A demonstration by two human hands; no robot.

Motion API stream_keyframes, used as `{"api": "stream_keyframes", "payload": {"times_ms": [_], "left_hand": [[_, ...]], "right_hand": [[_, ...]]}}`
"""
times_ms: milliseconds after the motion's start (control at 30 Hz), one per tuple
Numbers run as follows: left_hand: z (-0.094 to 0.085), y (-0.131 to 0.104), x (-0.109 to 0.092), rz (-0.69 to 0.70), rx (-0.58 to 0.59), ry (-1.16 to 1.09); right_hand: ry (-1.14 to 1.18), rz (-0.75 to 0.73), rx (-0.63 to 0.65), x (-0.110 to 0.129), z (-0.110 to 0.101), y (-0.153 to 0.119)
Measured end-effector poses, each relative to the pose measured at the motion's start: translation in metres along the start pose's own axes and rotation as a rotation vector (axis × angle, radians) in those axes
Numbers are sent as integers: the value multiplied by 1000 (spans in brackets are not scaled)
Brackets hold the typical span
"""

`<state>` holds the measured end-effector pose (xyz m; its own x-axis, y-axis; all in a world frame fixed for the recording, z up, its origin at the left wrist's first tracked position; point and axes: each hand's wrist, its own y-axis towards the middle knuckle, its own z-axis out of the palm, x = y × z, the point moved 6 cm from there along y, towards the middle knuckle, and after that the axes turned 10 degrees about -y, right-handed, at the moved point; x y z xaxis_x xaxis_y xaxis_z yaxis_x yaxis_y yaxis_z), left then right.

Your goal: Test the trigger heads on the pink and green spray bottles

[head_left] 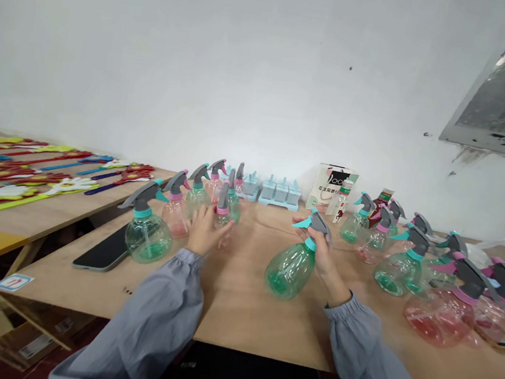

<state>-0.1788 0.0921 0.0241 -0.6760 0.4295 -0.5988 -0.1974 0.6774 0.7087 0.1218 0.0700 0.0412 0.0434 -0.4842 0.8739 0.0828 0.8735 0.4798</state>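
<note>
My right hand [324, 255] grips the neck of a green spray bottle [289, 269] with a grey trigger head, tilted above the wooden table [239, 309]. My left hand [205, 230] wraps around a pink spray bottle [222, 218] that stands upright among a cluster of several green and pink spray bottles [197, 198] on the left. Both arms wear grey sleeves.
More spray bottles [412, 265] lie and stand at the right. A dark phone [104, 248] lies near the left table edge. Light blue moulds [279, 194], a small carton [331, 188] and a bottle stand by the wall. Colourful long toys [30, 173] cover the left table.
</note>
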Motion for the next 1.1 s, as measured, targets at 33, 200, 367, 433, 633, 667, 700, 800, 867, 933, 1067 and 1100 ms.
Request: {"api": "stream_keyframes", "payload": {"times_ms": [33, 200, 367, 433, 633, 667, 700, 800, 867, 933, 1067, 1100], "left_hand": [[3, -6, -7, 10, 33, 32], [21, -30, -41, 134, 220, -5], [27, -35, -44, 159, 262, -85], [27, -35, -43, 169, 272, -95], [27, -36, -45, 178, 295, -115], [27, -36, -45, 180, 299, -119], [27, -36, -46, 182, 300, -122], [26, -35, -45, 185, 300, -126], [26, -34, -45, 187, 294, -122], [26, -34, -45, 184, 298, -120], [26, -34, -45, 166, 310, -125], [26, -34, -44, 166, 305, -127]], "right_hand": [[-3, -12, -7, 3, 0, -1], [-73, -6, -138, 11, -6, -4], [-141, 13, -109, 11, -5, -4], [-179, 3, -62, 12, -2, -4], [-246, -47, -128, 18, -8, -2], [-216, -43, -116, 18, -8, -1], [-182, -34, -108, 18, -8, -1], [-129, -14, -145, 17, -11, 0], [-137, -15, -188, 18, -14, 0], [-135, -7, -153, 20, -12, 0], [-82, -5, -105, 22, -8, 0], [-73, -15, -145, 23, -11, 0]]}}
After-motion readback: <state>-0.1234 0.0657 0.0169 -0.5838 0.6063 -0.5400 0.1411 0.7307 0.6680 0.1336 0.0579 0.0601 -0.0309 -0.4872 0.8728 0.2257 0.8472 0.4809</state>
